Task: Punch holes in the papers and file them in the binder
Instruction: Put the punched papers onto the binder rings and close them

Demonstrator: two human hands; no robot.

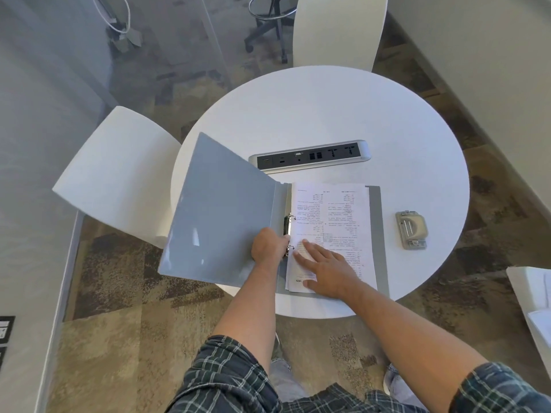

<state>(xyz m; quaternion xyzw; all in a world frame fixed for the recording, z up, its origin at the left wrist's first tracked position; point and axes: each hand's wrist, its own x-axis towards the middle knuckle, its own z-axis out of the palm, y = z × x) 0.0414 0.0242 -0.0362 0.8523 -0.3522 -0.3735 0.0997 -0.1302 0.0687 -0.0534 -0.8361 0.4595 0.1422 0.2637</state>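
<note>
The open binder [226,210] lies at the middle of the frame on the table [328,114], papers [334,231] in it. The hole punch [411,231] sits to its right, the socket strip [310,156] above.

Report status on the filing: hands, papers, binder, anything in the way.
Left hand at the ring mechanism, grip unclear. Right hand flat on the papers in the open binder. Hole punch apart, right. Nothing blocking.

L hand [269,244] curled, gripping; R hand [328,268] flat, fingers spread, pressing down.
</note>
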